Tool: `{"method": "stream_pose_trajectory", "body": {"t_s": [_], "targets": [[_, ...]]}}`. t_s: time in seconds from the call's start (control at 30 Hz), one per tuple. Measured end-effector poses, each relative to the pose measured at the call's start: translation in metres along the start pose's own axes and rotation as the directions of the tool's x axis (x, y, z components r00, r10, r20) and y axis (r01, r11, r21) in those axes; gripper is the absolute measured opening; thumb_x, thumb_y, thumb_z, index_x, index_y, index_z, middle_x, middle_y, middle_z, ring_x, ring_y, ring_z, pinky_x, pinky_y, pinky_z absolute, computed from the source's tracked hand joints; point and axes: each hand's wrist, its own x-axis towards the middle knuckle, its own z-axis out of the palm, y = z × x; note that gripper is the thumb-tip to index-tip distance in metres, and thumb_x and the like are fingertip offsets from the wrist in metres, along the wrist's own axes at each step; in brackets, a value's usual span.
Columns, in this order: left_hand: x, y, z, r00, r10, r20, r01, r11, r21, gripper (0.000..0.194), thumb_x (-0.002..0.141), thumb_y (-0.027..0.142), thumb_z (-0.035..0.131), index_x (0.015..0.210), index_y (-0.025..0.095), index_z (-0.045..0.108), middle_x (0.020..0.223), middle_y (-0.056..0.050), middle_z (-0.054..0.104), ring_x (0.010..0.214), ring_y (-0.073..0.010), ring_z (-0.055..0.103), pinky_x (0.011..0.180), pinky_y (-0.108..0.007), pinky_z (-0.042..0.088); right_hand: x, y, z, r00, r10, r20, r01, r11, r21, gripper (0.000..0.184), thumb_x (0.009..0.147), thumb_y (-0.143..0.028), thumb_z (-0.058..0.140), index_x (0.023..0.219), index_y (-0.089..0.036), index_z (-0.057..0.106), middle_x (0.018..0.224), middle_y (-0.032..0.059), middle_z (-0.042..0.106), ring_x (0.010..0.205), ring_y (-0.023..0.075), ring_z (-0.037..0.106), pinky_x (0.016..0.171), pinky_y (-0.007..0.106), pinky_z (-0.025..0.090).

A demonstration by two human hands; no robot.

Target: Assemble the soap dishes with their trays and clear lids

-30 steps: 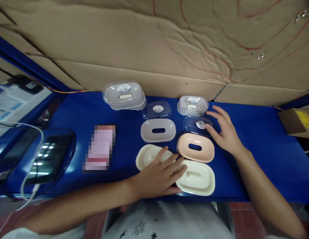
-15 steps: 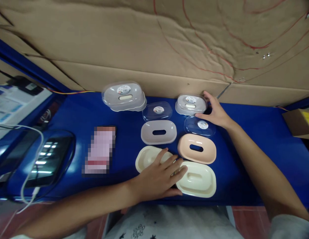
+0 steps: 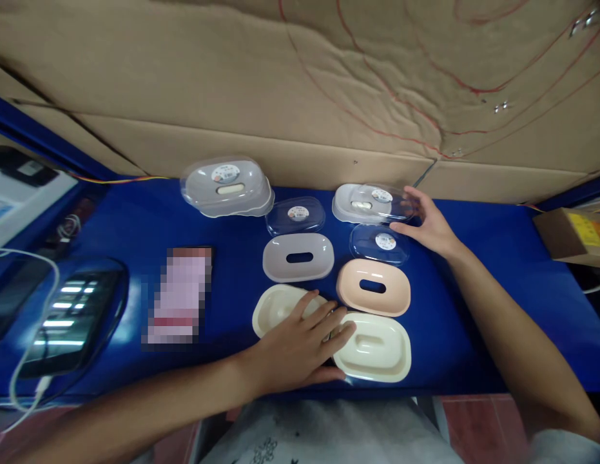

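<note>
The location is an indoor workstation of workshop type; the exact kind of premises cannot be determined. A blue desk point(image 3: 503, 245) stands against a backing of seamed cardboard panels point(image 3: 183, 77). Reddish tile flooring point(image 3: 478, 428) is visible below the front edge. A cardboard box point(image 3: 553, 235) occupies the right end. Oval plastic dishes point(image 3: 275, 258) and stickered clear lids point(image 3: 280, 222) are laid out in columns, as at an assembly or packing station.
</note>
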Motion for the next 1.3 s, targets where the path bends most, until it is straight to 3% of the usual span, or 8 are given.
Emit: {"method": "stream_pose_trajectory", "body": {"t_s": [0.27, 0.43, 0.67, 0.87, 1.0, 1.1, 1.2, 1.3], "targets": [[0.001, -0.001, -0.001, 1.0, 0.005, -0.005, -0.005, 1.0, 0.001, 0.067, 0.106, 0.069, 0.047, 0.147, 0.017, 0.059, 0.145, -0.016, 0.066, 0.134, -0.0346, 0.06, 0.127, -0.057, 0.027, 0.038, -0.024, 0.026, 0.97, -0.165, 0.176, 0.187, 0.975, -0.119, 0.111, 0.073, -0.072, 0.087, 0.164, -0.03, 0.038, 0.162, 0.0144, 0.048, 0.152, 0.0401, 0.047, 0.129, 0.061, 0.037], [-0.001, -0.001, 0.002, 1.0, 0.012, -0.003, -0.012, 1.0, -0.018, 0.067, 0.107, 0.069, 0.046, 0.149, 0.018, 0.058, 0.146, -0.016, 0.066, 0.134, -0.0345, 0.061, 0.127, -0.057, 0.027, 0.05, -0.034, 0.036, 0.958, -0.155, 0.243, 0.192, 0.972, -0.138, 0.118, 0.07, -0.069, 0.09, 0.166, -0.027, 0.034, 0.165, 0.0156, 0.047, 0.153, 0.0405, 0.047, 0.13, 0.059, 0.035], [0.0, -0.001, 0.0, 1.0, 0.022, -0.009, -0.022, 1.0, 0.001, 0.067, 0.107, 0.069, 0.045, 0.148, 0.018, 0.059, 0.148, -0.015, 0.066, 0.133, -0.0348, 0.061, 0.125, -0.057, 0.028, 0.049, -0.038, 0.04, 0.972, -0.101, 0.21, 0.132, 0.981, -0.142, 0.114, 0.068, -0.064, 0.093, 0.161, -0.029, 0.037, 0.163, 0.0145, 0.051, 0.15, 0.0406, 0.051, 0.126, 0.061, 0.039], [0.0, -0.001, 0.0, 1.0, 0.025, -0.014, -0.024, 0.999, 0.03, 0.066, 0.108, 0.068, 0.043, 0.148, 0.018, 0.061, 0.153, -0.013, 0.064, 0.136, -0.0344, 0.058, 0.126, -0.059, 0.024, 0.046, -0.042, 0.043, 0.972, -0.16, 0.173, 0.19, 0.966, -0.175, 0.108, 0.069, -0.061, 0.091, 0.158, -0.025, 0.041, 0.159, 0.0171, 0.055, 0.147, 0.0397, 0.055, 0.125, 0.058, 0.042], [0.0, -0.001, -0.003, 0.997, 0.067, -0.049, -0.061, 0.992, 0.112, 0.062, 0.111, 0.064, 0.037, 0.146, 0.02, 0.063, 0.169, -0.009, 0.049, 0.153, -0.0304, 0.042, 0.132, -0.059, 0.017, 0.037, -0.04, 0.031, 0.977, -0.21, 0.038, 0.213, 0.966, -0.149, 0.109, 0.063, -0.062, 0.095, 0.154, -0.025, 0.046, 0.157, 0.0148, 0.056, 0.146, 0.0402, 0.055, 0.126, 0.06, 0.038], [0.002, -0.002, -0.006, 0.993, 0.112, -0.031, -0.106, 0.981, 0.163, 0.061, 0.112, 0.062, 0.035, 0.146, 0.02, 0.065, 0.176, -0.004, 0.038, 0.162, -0.0272, 0.028, 0.132, -0.057, 0.021, 0.02, -0.033, 0.01, 0.98, -0.16, -0.117, 0.156, 0.987, -0.044, 0.11, 0.063, -0.062, 0.096, 0.152, -0.023, 0.046, 0.159, 0.017, 0.054, 0.149, 0.0374, 0.051, 0.129, 0.056, 0.035], [0.003, -0.001, -0.006, 0.996, 0.093, -0.007, -0.091, 0.983, 0.16, 0.063, 0.111, 0.065, 0.034, 0.145, 0.022, 0.065, 0.174, -0.005, 0.043, 0.159, -0.0276, 0.035, 0.131, -0.056, 0.026, -0.008, -0.025, -0.011, 0.98, -0.098, -0.173, 0.104, 0.994, 0.029, 0.104, 0.069, -0.065, 0.093, 0.152, -0.024, 0.046, 0.163, 0.0198, 0.051, 0.152, 0.0346, 0.049, 0.129, 0.051, 0.035], [0.004, 0.0, -0.004, 0.998, 0.065, 0.003, -0.065, 0.986, 0.155, 0.064, 0.109, 0.069, 0.037, 0.144, 0.023, 0.065, 0.174, -0.007, 0.042, 0.152, -0.0307, 0.047, 0.13, -0.058, 0.028, -0.046, -0.023, -0.025, 0.981, -0.026, -0.191, 0.045, 0.994, 0.098, 0.095, 0.073, -0.069, 0.089, 0.149, -0.028, 0.05, 0.161, 0.0185, 0.054, 0.152, 0.0365, 0.05, 0.128, 0.055, 0.037]]}}
